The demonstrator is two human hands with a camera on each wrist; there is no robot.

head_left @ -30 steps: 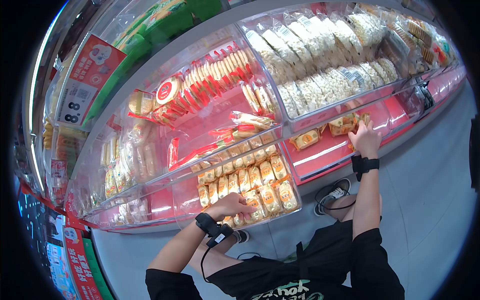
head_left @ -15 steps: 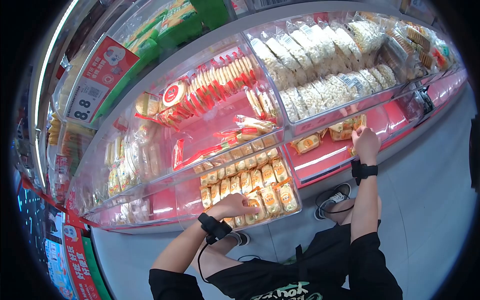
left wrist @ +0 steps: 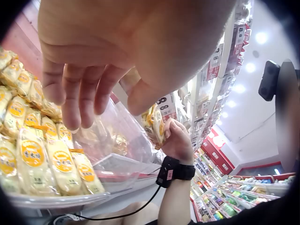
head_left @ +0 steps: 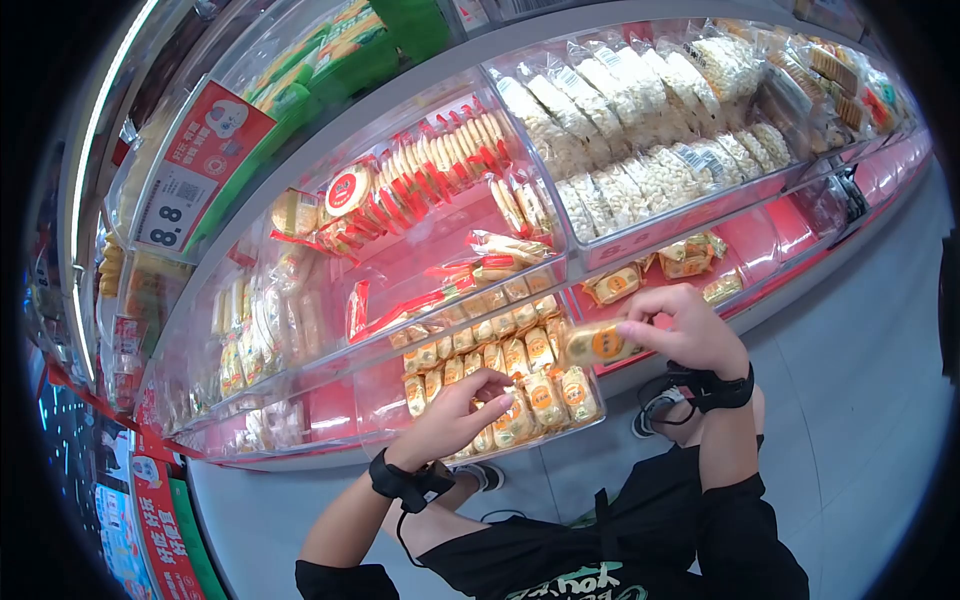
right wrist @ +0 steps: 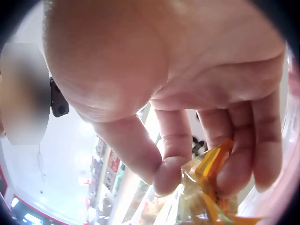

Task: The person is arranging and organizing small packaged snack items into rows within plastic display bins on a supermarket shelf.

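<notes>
My right hand [head_left: 640, 322] pinches a yellow snack packet [head_left: 597, 344] by its end, held in the air above the front of a clear bin [head_left: 585, 425]. The right wrist view shows thumb and fingers closed on the packet's crinkled wrapper [right wrist: 206, 199]. My left hand [head_left: 488, 392] hovers over the rows of matching yellow packets [head_left: 520, 365] in that bin, fingers relaxed and holding nothing. In the left wrist view the left hand's fingers [left wrist: 77, 101] hang just above the packets [left wrist: 33, 154], and the right hand [left wrist: 180, 140] holds its packet [left wrist: 154, 124] beyond.
To the right, a red-floored bin [head_left: 660, 300] holds a few more yellow packets [head_left: 690, 257]. Upper shelves carry red-wrapped crackers [head_left: 420, 165] and white puffed snacks [head_left: 640, 120]. A price sign [head_left: 190, 165] hangs at the left. Grey floor [head_left: 850, 400] lies behind me.
My right hand left the right-hand bin with a packet and carried it left toward the full bin. My left hand lifted off the packets and its fingers spread.
</notes>
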